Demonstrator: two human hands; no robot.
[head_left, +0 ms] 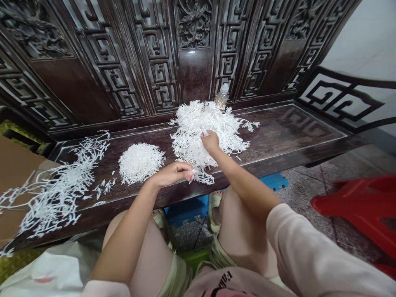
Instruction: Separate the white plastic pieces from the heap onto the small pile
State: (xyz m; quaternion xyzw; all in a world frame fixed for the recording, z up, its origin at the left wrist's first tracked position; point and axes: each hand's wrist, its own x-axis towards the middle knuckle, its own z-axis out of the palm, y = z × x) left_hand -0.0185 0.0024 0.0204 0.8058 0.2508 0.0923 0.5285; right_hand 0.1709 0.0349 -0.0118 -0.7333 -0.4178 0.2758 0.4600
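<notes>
1. Sitting at a dark carved hardwood bench [287, 128], with a big loose heap of white branching sprigs [188, 123] in the middle of the seat. Can't tell if they're plastic or paper.
2. Left hand [171, 174]: fingers curled in narrow, pinching a few sprigs at the heap's front edge.
3. Right hand [210, 141]: fingers bunched narrow and pressed into the top of the heap. Can't tell if they're actually gripping anything.
4. Just left of the heap sits a tight round white mound of fine bits [140, 163], not touching it.
5. Further left, long white loose strands [55, 194] spread along the seat and trail over a brown cardboard sheet [15, 177].
6. Behind the heap, a small clear plastic bottle [222, 95] stands against the carved back panel.
7. Down on the right, there's a red plastic stool [352, 206] on the speckled floor, plus a blue foam mat [272, 182] under the bench.
</notes>
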